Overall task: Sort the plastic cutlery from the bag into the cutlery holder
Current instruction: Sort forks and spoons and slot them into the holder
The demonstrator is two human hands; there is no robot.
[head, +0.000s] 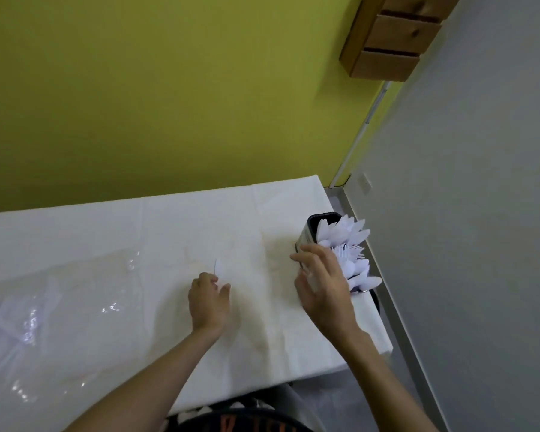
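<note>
A black cutlery holder (307, 233) stands near the table's right edge, packed with white plastic spoons and forks (345, 241). My right hand (321, 282) rests against its near side with fingers spread; a thin white piece seems to lie under the fingers, unclear. My left hand (209, 302) is at the table's middle, fingers closed on one white plastic piece of cutlery (218, 269) whose tip sticks up past the fingers. A clear plastic bag (38, 322) lies flat on the left part of the table.
The table wears a white cloth (169, 232) and butts against a yellow-green wall. Its right edge drops to a grey floor beside the holder. A wooden drawer unit (393, 35) hangs on the wall, high on the right.
</note>
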